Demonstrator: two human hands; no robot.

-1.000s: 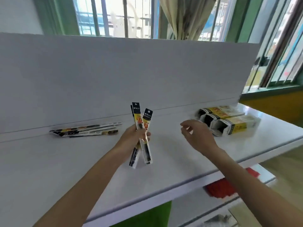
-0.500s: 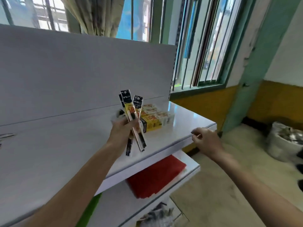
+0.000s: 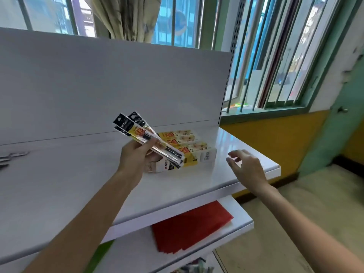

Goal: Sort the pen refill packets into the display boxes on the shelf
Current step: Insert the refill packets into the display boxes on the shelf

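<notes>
Gripping fanned packets (image 3: 137,133) in left hand (image 3: 134,158), fingers curled round their lower halves; held them tilted above shelf (image 3: 78,174), just in front of yellow boxes (image 3: 187,142) lying near its right end. Hovered right hand (image 3: 246,168) over shelf edge beside boxes, fingers loose, empty

held refill packets (image 3: 137,132): 3 | display boxes (image 3: 197,150): 3

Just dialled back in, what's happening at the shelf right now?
The left hand grips a few pen refill packets, tilted, just in front of the yellow display boxes lying on the white shelf. The right hand hovers open by the shelf's right end, holding nothing. No held packet is in a box yet; loose packets lie at the far left.
</notes>
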